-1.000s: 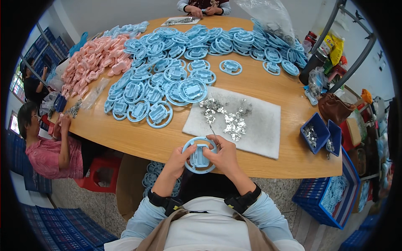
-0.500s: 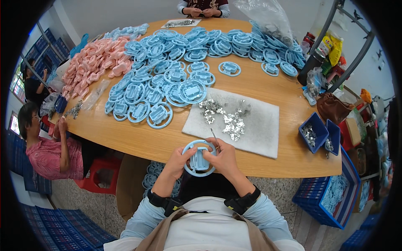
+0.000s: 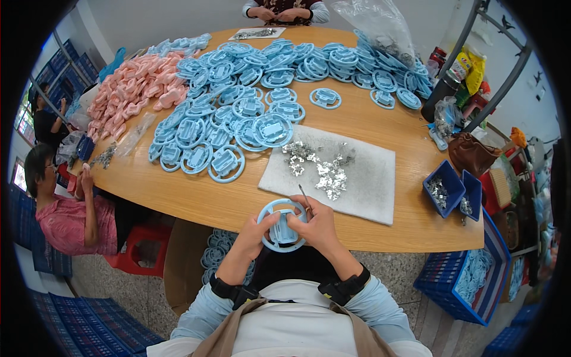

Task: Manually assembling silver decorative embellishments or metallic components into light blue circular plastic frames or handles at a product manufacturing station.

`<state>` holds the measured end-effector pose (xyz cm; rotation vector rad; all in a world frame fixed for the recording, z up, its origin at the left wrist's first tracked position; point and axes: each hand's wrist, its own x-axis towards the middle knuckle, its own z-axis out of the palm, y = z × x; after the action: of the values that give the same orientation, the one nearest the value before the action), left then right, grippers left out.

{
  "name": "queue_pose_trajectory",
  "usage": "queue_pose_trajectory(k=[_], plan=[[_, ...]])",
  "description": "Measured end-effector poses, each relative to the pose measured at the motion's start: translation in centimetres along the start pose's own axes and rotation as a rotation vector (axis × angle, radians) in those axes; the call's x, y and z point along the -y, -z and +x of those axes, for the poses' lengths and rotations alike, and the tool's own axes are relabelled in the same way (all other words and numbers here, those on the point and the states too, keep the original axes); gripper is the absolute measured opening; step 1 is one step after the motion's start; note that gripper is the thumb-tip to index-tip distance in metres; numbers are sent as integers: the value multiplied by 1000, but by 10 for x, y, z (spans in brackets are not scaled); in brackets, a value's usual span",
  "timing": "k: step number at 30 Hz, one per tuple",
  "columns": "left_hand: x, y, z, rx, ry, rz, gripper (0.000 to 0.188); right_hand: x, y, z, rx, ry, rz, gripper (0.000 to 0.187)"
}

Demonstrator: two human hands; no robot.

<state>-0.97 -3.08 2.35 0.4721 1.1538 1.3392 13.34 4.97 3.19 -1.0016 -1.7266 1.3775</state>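
Through the head camera I have both hands closed on one light-blue ring-shaped plastic part [image 3: 284,231], near the table edge

My left hand [image 3: 252,234] grasps the ring's left side, thumb over the rim; my right hand [image 3: 317,222] grips its right side, thumb reaching toward the raised rectangular centre, and also holds a slim pointed metal tool [image 3: 304,195] that sticks up past the fingers. The part sits between my two hands. Just beyond the right hand lies a white foam pad [image 3: 367,184] with small silvery metal pieces [image 3: 331,178] on it; farther out to the left hand's side spreads a pile of similar blue parts [image 3: 225,128], and well off to the right hand's right stand dark-blue bins [image 3: 444,186] holding metal pieces
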Motion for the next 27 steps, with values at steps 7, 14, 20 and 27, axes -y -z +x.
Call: queue_pose_trajectory(k=[7,14,20,27], plan=[[9,-1,0,-31,-75,-139,34,-1,2,3,-32,44,-6,47],[15,4,3,-61,-134,-190,34,-24,-3,-2,114,-67,332,44],[14,30,2,81,-41,-217,34,1,6,-1,223,-28,272,40],[0,31,-8,218,-10,184,42,5,7,-1,275,11,-40,40]])
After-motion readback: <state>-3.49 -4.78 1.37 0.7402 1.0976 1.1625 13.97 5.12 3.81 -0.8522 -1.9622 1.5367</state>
